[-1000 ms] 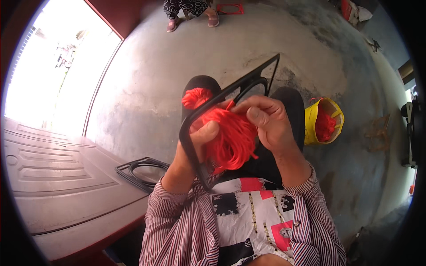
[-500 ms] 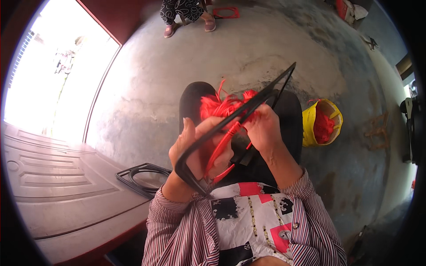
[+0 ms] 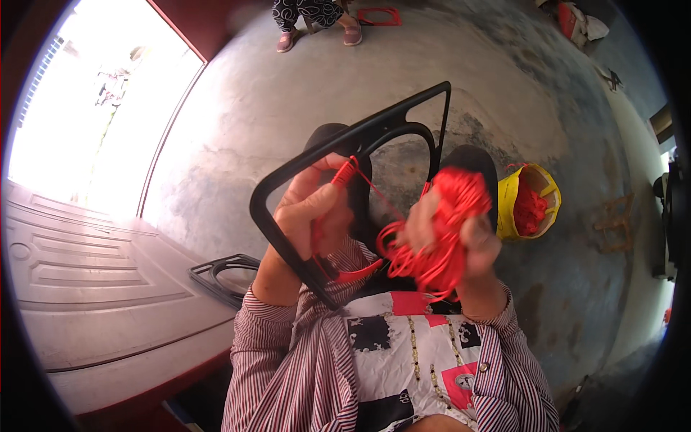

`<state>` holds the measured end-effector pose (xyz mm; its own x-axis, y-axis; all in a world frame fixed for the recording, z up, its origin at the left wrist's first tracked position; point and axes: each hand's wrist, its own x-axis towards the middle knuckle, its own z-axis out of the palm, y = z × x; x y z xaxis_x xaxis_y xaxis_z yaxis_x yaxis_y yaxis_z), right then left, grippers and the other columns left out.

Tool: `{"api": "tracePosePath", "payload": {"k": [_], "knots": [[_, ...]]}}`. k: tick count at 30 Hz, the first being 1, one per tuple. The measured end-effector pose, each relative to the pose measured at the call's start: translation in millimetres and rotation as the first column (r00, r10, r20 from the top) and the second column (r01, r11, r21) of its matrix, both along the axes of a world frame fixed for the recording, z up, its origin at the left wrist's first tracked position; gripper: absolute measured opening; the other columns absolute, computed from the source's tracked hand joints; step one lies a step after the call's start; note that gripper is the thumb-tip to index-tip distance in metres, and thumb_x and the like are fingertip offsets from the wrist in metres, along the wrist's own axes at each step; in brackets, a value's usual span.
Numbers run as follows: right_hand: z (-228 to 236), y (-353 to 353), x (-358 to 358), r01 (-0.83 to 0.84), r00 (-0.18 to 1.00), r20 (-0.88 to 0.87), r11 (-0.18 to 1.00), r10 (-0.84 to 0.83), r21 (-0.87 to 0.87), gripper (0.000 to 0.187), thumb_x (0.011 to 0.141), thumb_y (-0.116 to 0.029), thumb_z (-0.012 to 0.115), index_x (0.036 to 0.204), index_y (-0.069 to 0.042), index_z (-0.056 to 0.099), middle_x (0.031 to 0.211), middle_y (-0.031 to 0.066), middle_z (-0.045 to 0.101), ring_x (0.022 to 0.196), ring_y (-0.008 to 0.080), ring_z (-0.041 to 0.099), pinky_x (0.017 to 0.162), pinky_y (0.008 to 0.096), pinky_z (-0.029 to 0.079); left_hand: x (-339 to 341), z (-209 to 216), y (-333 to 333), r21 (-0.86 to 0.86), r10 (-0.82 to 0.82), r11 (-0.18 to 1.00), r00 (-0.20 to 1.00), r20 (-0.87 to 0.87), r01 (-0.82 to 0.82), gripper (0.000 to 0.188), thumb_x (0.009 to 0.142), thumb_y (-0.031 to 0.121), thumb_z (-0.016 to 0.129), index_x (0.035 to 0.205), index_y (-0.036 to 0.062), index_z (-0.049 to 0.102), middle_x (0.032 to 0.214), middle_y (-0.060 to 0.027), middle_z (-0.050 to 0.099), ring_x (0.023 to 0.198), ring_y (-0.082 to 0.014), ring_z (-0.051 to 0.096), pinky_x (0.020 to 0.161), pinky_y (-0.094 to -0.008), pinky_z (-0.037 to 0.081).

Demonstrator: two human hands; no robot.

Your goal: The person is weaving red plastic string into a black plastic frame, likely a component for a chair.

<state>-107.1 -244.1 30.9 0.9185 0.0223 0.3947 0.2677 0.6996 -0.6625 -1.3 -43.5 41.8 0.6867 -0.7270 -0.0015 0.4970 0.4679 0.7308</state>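
A black frame [image 3: 367, 137] with a rounded inner ring is tilted above my lap. My left hand [image 3: 306, 209] reaches through it and pinches the ring where tight turns of red cord [image 3: 345, 173] cover it. In my right hand [image 3: 479, 241] is a loose, looped bundle of red cord [image 3: 461, 201], to the right of the frame. A single thin strand [image 3: 381, 194] runs from the wrapped part toward the bundle. More red wrapping shows low on the ring, near my shirt. Motion blurs part of my right hand and the bundle.
A yellow bucket [image 3: 508, 209] holding red cord [image 3: 529, 212] stands on the floor at right. Another black frame [image 3: 216, 273] lies at left by a pale panelled door [image 3: 101, 288]. Ahead, a seated person's shoes [image 3: 352, 34] are near a red frame [image 3: 379, 16].
My right hand has moved right and toward me, bringing the cord bundle out from behind the frame. The black frame has turned to show its openings more fully.
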Motion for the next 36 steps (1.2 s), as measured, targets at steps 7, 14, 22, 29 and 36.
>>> {"api": "tracePosePath", "payload": {"k": [7, 14, 22, 29, 36], "knots": [[-9.2, -21.8, 17.6, 0.31, 0.901, -0.419, 0.847, -0.116, 0.432, 0.038, 0.1, -0.041, 0.046, 0.113, -0.005, 0.05, 0.084, 0.0082, 0.055, 0.081, 0.023, 0.055, 0.078, 0.0396, 0.048, 1.1, -10.5, 5.8, -0.051, 0.006, 0.999, 0.999, -0.044, -0.009, 0.035, 0.101, 0.019, 0.048, 0.132, 0.0037, 0.048, 0.056, -0.0047, 0.043, 0.037, -0.0095, 0.035, 0.03, -0.0209, 0.031], [-5.0, 27.0, -10.1, -0.057, 0.952, -0.279, 0.966, 0.129, 0.252, 0.039, 0.097, -0.028, 0.057, 0.122, 0.001, 0.048, 0.082, 0.0083, 0.056, 0.073, 0.0181, 0.057, 0.068, 0.0333, 0.049, -3.5, -2.4, 4.8, 0.003, 0.028, 1.0, 0.999, 0.016, -0.028, 0.033, 0.099, 0.018, 0.05, 0.129, 0.0046, 0.05, 0.055, -0.0018, 0.041, 0.037, -0.0086, 0.034, 0.031, -0.0215, 0.028], [7.2, 29.7, 30.5, 0.222, 0.907, -0.311, 0.95, -0.283, -0.218, 0.031, 0.086, -0.013, 0.074, 0.112, -0.001, 0.062, 0.09, 0.0003, 0.062, 0.078, 0.0071, 0.058, 0.072, 0.0239, 0.048, -2.2, 3.6, -6.8, 0.245, 0.143, 0.951, 0.97, 0.198, -0.19, 0.04, 0.096, 0.023, 0.055, 0.128, -0.0009, 0.053, 0.072, -0.0072, 0.06, 0.039, -0.0086, 0.044, 0.034, -0.0197, 0.032], [-4.2, 37.3, 35.2, 0.354, 0.892, -0.102, 0.822, -0.439, -0.446, 0.027, 0.085, -0.006, 0.072, 0.109, -0.001, 0.06, 0.09, -0.001, 0.06, 0.082, 0.0059, 0.054, 0.073, 0.0223, 0.046, -3.9, -3.5, -10.7, 0.156, 0.1, 0.979, 0.978, 0.181, -0.129, 0.032, 0.097, 0.015, 0.051, 0.126, -0.0002, 0.054, 0.072, -0.0126, 0.061, 0.034, -0.0112, 0.044, 0.03, -0.0228, 0.036], [3.6, 35.3, 27.7, 0.347, 0.908, -0.043, 0.803, -0.418, -0.485, 0.028, 0.087, -0.005, 0.068, 0.113, 0.0, 0.059, 0.094, 0.0028, 0.063, 0.085, 0.0086, 0.058, 0.079, 0.0249, 0.048, -7.5, 3.1, -11.9, 0.185, 0.161, 0.965, 0.978, 0.135, -0.185, 0.029, 0.099, 0.016, 0.049, 0.124, 0.0012, 0.054, 0.07, -0.011, 0.057, 0.034, -0.0108, 0.04, 0.03, -0.0224, 0.033]]}}
